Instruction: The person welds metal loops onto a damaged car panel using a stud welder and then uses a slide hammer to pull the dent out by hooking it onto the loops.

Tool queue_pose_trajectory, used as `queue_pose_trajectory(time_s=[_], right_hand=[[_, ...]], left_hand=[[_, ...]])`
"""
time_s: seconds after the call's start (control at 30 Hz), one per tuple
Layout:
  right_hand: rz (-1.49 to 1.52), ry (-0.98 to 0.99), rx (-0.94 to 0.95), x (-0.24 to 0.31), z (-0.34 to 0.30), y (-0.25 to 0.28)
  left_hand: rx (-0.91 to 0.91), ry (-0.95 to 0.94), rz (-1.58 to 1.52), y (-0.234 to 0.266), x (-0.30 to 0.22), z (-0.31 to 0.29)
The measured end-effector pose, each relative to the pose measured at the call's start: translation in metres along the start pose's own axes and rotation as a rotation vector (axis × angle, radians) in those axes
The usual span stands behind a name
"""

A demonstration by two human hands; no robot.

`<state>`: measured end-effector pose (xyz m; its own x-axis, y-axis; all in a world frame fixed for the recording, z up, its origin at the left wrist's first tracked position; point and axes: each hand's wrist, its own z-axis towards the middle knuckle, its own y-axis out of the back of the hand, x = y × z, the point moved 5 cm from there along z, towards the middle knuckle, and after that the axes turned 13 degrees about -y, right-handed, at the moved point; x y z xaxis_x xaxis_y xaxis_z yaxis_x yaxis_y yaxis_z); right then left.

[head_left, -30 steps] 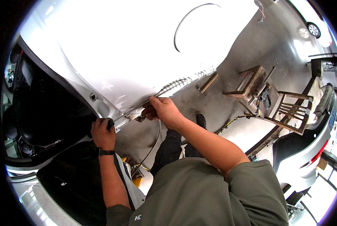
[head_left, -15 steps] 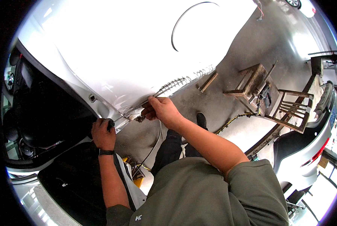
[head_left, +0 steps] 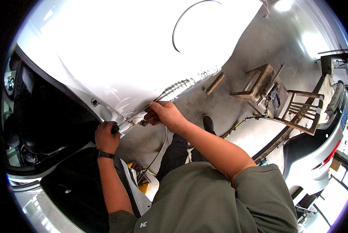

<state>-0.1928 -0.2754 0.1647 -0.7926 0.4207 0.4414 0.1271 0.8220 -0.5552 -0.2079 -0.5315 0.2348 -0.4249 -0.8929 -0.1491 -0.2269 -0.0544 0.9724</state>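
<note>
My left hand [head_left: 107,136] is closed round the black handle [head_left: 115,128] of a long thin metal rod [head_left: 134,113], beside the open door gap of a white car. My right hand [head_left: 164,115] pinches the rod farther along between thumb and fingers, close to the lower edge of the white body panel [head_left: 115,73]. Beyond the right hand, the rod runs into a row of metal rings [head_left: 177,86] along that edge. A small dark metal piece [head_left: 143,122] sits just under the right fingers, partly hidden by them.
A wooden stand [head_left: 265,83] with a tool on top and a slatted wooden frame [head_left: 300,110] stand to the right. A wooden stick [head_left: 215,83] lies on the floor. Another white car [head_left: 310,169] is at far right. A cable [head_left: 156,155] hangs near my legs.
Both hands keep their grips on the rod and its handle. The left wrist has tilted slightly, and the right hand has shifted a little to the left.
</note>
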Motion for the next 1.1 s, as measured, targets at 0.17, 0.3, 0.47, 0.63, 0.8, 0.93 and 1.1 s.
queue_pose_trajectory(time_s=[0.17, 0.3, 0.47, 0.63, 0.8, 0.93, 1.1], right_hand=[[-0.012, 0.007, 0.016, -0.003, 0.002, -0.001], [-0.023, -0.016, 0.004, -0.001, -0.001, -0.004], [-0.045, 0.025, -0.004, -0.002, 0.003, 0.000], [-0.101, 0.007, 0.006, 0.001, 0.003, -0.001], [-0.113, 0.000, -0.032, 0.004, 0.002, -0.001], [-0.100, 0.006, -0.042, 0.006, 0.000, -0.003], [-0.062, 0.023, 0.019, 0.000, 0.001, -0.007]], left_hand=[[-0.101, -0.023, -0.032, -0.001, -0.001, -0.003], [-0.131, -0.030, 0.010, 0.003, -0.002, -0.006], [-0.071, -0.022, 0.029, -0.002, -0.002, -0.007], [-0.138, -0.054, 0.007, -0.003, -0.001, -0.008], [-0.160, -0.043, 0.026, -0.003, -0.001, -0.007], [-0.154, -0.044, 0.090, -0.004, 0.000, -0.009], [-0.156, -0.070, 0.044, 0.003, 0.000, -0.009]])
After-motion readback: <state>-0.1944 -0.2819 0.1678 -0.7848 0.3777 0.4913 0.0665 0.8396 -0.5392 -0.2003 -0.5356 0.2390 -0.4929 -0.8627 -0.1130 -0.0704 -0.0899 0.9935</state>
